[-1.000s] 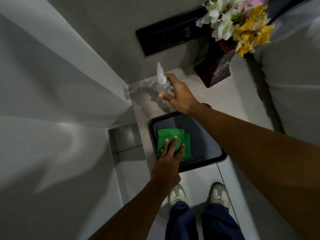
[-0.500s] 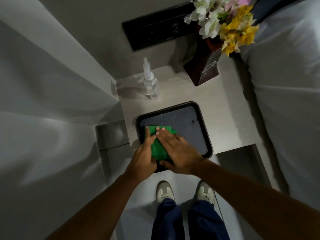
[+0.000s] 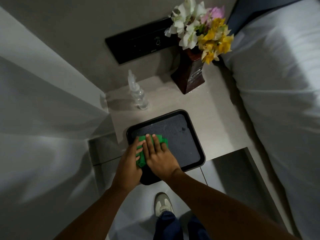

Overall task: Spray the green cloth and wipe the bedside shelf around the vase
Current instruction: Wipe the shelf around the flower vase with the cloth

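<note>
The green cloth (image 3: 141, 154) lies folded in the near left corner of a black tray (image 3: 192, 135) on the beige bedside shelf (image 3: 213, 118). My left hand (image 3: 129, 161) grips the cloth's left side, fingers curled on it. My right hand (image 3: 159, 157) lies flat on top of the cloth, fingers stretched out. A clear spray bottle (image 3: 138, 94) stands alone at the shelf's back left. The dark red vase (image 3: 190, 75) with white, yellow and pink flowers stands at the back right.
A black wall panel (image 3: 138, 44) sits above the shelf. A bed with white bedding (image 3: 280, 84) borders the shelf on the right. A grey wall closes the left side. The tray overhangs the shelf's front edge; my shoes (image 3: 162, 203) stand on the floor below.
My right hand let go of the spray bottle, which now stands on the shelf, and came down onto the green cloth beside my left hand. The view shifted slightly.
</note>
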